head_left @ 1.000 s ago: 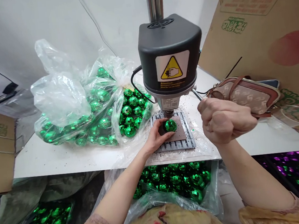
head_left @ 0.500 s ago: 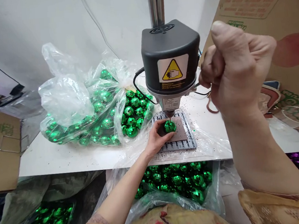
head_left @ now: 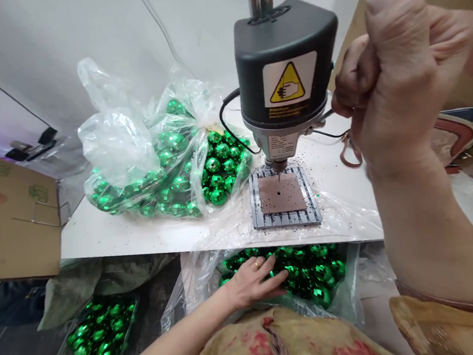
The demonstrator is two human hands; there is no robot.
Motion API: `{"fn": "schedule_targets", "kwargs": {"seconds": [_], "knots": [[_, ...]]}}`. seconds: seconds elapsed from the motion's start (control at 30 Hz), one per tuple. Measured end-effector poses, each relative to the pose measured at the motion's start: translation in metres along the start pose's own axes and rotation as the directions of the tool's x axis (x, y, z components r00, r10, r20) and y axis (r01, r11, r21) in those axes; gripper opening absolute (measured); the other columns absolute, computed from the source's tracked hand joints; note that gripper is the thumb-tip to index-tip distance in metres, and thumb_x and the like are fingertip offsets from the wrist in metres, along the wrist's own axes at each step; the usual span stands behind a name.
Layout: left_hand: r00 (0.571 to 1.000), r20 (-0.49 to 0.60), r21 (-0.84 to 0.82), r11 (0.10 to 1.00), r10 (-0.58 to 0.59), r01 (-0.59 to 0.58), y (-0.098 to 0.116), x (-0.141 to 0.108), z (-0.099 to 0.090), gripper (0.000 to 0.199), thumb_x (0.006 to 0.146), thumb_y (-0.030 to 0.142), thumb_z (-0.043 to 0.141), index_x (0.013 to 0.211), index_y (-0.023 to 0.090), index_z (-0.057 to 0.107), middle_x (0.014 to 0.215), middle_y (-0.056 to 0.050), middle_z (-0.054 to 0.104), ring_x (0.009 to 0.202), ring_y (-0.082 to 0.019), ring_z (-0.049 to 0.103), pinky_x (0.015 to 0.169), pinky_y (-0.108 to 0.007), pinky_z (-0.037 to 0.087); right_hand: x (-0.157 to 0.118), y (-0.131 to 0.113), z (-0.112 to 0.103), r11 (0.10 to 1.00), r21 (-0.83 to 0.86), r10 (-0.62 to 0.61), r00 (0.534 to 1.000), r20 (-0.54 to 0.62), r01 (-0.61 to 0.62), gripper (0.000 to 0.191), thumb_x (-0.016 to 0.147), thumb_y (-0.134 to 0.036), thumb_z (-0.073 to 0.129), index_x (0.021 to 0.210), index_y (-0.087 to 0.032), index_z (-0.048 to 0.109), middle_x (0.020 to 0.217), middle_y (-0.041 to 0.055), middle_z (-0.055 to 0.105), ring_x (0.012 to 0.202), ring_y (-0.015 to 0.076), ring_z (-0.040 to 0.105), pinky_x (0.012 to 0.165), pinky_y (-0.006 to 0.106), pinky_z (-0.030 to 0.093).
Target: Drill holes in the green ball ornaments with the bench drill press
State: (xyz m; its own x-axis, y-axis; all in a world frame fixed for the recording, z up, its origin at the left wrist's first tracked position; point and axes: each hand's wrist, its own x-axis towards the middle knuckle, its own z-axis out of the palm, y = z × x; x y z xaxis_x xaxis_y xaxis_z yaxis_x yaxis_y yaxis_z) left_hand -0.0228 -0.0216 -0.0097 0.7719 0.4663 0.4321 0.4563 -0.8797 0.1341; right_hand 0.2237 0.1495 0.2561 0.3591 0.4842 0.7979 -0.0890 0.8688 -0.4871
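Baubles [head_left: 321,272] of faceted green mirror fill the plastic bag below the counter [head_left: 121,239], and my left hand [head_left: 255,282] lies open on top of them. My right hand [head_left: 398,78] is clenched in a fist, raised just beside the head of the bench drill [head_left: 288,66]; I cannot tell whether it grips anything. Under the drill, the slotted plate [head_left: 282,198] sits on plastic sheeting, with a bulging bag [head_left: 169,173] of more baubles to its left.
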Motion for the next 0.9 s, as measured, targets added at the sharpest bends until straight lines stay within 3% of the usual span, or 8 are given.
{"fn": "schedule_targets", "kwargs": {"seconds": [0.07, 0.17, 0.37, 0.47, 0.53, 0.6, 0.77, 0.9], "knots": [[0.970, -0.241, 0.103, 0.994, -0.020, 0.046, -0.027, 0.017, -0.017, 0.033, 0.098, 0.024, 0.060, 0.130, 0.027, 0.062, 0.115, -0.010, 0.071, 0.088, -0.020, 0.067, 0.074, -0.032, 0.057, -0.001, 0.000, 0.000, 1.000, -0.024, -0.018, 1.000, -0.003, 0.018, 0.049, 0.091, -0.019, 0.060, 0.045, -0.022, 0.045, 0.039, -0.0052, 0.030, 0.031, 0.0089, 0.033, 0.035, 0.031, 0.014], [0.879, -0.356, 0.219, 0.886, -0.317, 0.408, -0.087, 0.055, -0.049, 0.038, 0.096, 0.007, 0.048, 0.127, 0.023, 0.063, 0.116, -0.012, 0.068, 0.101, -0.023, 0.065, 0.087, -0.038, 0.056, -0.003, 0.000, 0.002, 0.998, -0.053, -0.015, 1.000, -0.001, 0.015, 0.050, 0.092, -0.019, 0.057, 0.045, -0.022, 0.042, 0.039, -0.0059, 0.026, 0.032, 0.0082, 0.033, 0.035, 0.029, 0.014], [0.787, 0.070, 0.303, 0.765, -0.613, 0.568, -0.167, 0.106, -0.078, 0.054, 0.074, 0.004, 0.070, 0.126, 0.019, 0.064, 0.115, -0.014, 0.068, 0.118, -0.036, 0.057, 0.098, -0.049, 0.049, -0.003, 0.001, 0.002, 0.999, -0.014, -0.034, 0.999, -0.018, 0.034, 0.050, 0.090, -0.021, 0.060, 0.043, -0.022, 0.043, 0.038, -0.0063, 0.026, 0.031, 0.0083, 0.031, 0.034, 0.029, 0.012], [0.702, -0.145, -0.009, 0.710, -0.698, 0.704, -0.162, 0.109, -0.078, 0.047, 0.068, 0.014, 0.078, 0.112, 0.019, 0.061, 0.103, -0.010, 0.067, 0.106, -0.032, 0.061, 0.091, -0.044, 0.051, -0.003, 0.001, 0.000, 1.000, -0.014, -0.009, 1.000, 0.007, 0.009, 0.050, 0.092, -0.022, 0.059, 0.044, -0.021, 0.044, 0.038, -0.0064, 0.025, 0.031, 0.0075, 0.033, 0.035, 0.028, 0.014], [0.527, -0.274, -0.432, 0.593, -0.804, 0.680, -0.149, 0.110, -0.079, 0.051, 0.068, 0.027, 0.081, 0.112, 0.021, 0.055, 0.095, -0.005, 0.065, 0.088, -0.024, 0.064, 0.080, -0.037, 0.052, -0.003, 0.001, 0.001, 1.000, -0.016, -0.006, 1.000, -0.004, 0.006, 0.050, 0.092, -0.022, 0.059, 0.044, -0.020, 0.044, 0.039, -0.0066, 0.026, 0.032, 0.0070, 0.033, 0.035, 0.028, 0.014], [0.406, -0.192, -0.801, 0.382, -0.894, 0.461, -0.131, 0.114, -0.082, 0.056, 0.072, 0.037, 0.078, 0.118, 0.023, 0.049, 0.089, -0.001, 0.065, 0.073, -0.018, 0.064, 0.069, -0.031, 0.051, -0.003, 0.001, 0.001, 1.000, -0.010, -0.023, 1.000, -0.018, 0.023, 0.049, 0.091, -0.022, 0.060, 0.044, -0.021, 0.044, 0.038, -0.0067, 0.026, 0.031, 0.0076, 0.032, 0.035, 0.029, 0.014], [0.527, 0.211, -0.977, -0.189, -0.823, 0.096, -0.088, 0.130, -0.079, 0.053, 0.079, 0.041, 0.075, 0.123, 0.023, 0.052, 0.108, -0.007, 0.072, 0.097, -0.022, 0.072, 0.080, -0.035, 0.058, -0.002, -0.001, 0.002, 1.000, 0.014, -0.008, 1.000, -0.024, 0.008, 0.049, 0.091, -0.021, 0.060, 0.045, -0.021, 0.043, 0.038, -0.0065, 0.029, 0.031, 0.0069, 0.031, 0.035, 0.029, 0.014], [0.519, 0.297, -0.949, -0.306, -0.801, 0.071, -0.074, 0.136, -0.061, 0.048, 0.079, 0.042, 0.081, 0.117, 0.021, 0.061, 0.117, -0.008, 0.072, 0.108, -0.024, 0.070, 0.090, -0.038, 0.059, -0.002, -0.003, 0.002, 0.999, 0.038, 0.029, 1.000, 0.000, -0.029, 0.048, 0.091, -0.020, 0.058, 0.046, -0.021, 0.041, 0.039, -0.0066, 0.029, 0.032, 0.0066, 0.029, 0.036, 0.029, 0.014]]}}
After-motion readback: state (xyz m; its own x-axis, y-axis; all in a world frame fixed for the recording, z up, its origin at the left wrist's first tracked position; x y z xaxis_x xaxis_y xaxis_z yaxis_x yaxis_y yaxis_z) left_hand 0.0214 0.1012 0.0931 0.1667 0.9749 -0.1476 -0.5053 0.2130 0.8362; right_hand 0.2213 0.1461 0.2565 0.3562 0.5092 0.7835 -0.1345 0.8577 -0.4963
